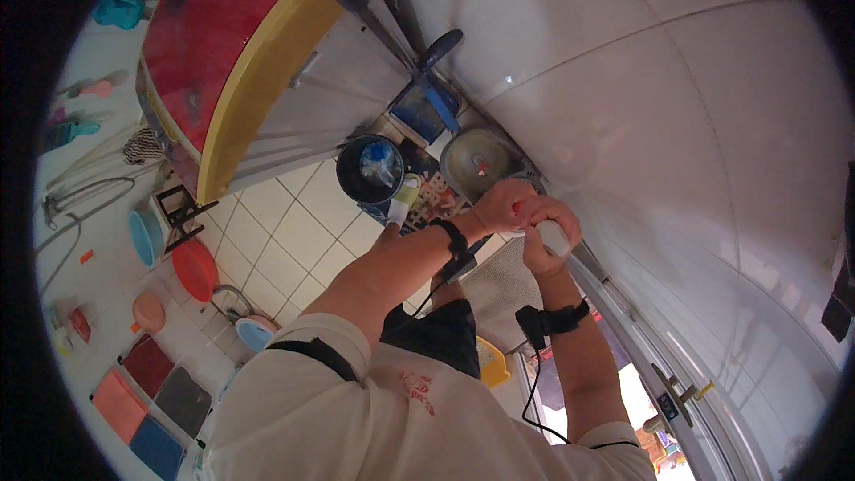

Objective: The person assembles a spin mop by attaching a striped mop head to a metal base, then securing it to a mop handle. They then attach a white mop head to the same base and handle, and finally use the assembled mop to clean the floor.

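Observation:
My hands meet at the right of centre, in front of the white wall. My right hand [540, 254] is wrapped round a white, rounded bottle-like thing [554, 238], mostly covered by the fingers. Close against it, my left hand [504, 204] is closed, and a small red part [517, 207] shows between the two hands. Whether that red part belongs to the white thing I cannot tell. Below and beyond the hands stands a grey-beige basin [463, 158] with a small red and white thing inside.
Left of the basin is a black bucket [347, 180] holding blue and white stuff. A patterned mat [436, 200] lies by my slippered foot [407, 196]. Long-handled tools [436, 98] lean in the corner beside a yellow-edged cabinet [223, 125]. A door frame [686, 392] stands at lower right.

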### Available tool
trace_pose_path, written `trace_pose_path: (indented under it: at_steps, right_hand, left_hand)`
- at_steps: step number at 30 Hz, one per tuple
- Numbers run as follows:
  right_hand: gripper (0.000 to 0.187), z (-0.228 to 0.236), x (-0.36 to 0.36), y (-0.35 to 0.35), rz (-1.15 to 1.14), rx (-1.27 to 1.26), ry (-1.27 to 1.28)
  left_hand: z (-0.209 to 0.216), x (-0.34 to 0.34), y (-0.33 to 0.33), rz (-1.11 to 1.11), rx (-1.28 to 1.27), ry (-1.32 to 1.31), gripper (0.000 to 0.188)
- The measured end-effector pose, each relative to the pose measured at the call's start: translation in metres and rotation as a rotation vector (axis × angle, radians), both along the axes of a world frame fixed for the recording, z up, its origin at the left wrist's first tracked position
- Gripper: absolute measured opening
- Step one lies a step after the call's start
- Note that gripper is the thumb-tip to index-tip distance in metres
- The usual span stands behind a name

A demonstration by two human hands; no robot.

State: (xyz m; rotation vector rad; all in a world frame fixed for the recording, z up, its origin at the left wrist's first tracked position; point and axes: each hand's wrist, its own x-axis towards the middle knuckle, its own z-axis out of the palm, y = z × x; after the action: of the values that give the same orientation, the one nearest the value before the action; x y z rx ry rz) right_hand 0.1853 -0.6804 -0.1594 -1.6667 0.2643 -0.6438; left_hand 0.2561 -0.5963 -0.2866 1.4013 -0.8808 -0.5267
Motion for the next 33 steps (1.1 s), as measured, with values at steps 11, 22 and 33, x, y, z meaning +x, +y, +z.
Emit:
trace_pose_path:
  at_steps: [11,22,33]
  right_hand:
    - [0.012,-0.031,-0.009,0.008,-0.136,0.056,0.13]
    - [0.013,0.09,-0.017,0.032,-0.211,0.103,0.062]
    - [0.01,0.259,-0.013,0.028,-0.225,0.188,-0.07]
  left_hand:
    - [-0.015,-0.001,0.005,-0.001,0.13,0.037,0.023]
    - [0.096,-0.009,0.015,-0.199,0.244,0.032,0.024]
    - [0.194,0.016,0.084,-0.093,0.256,-0.02,0.05]
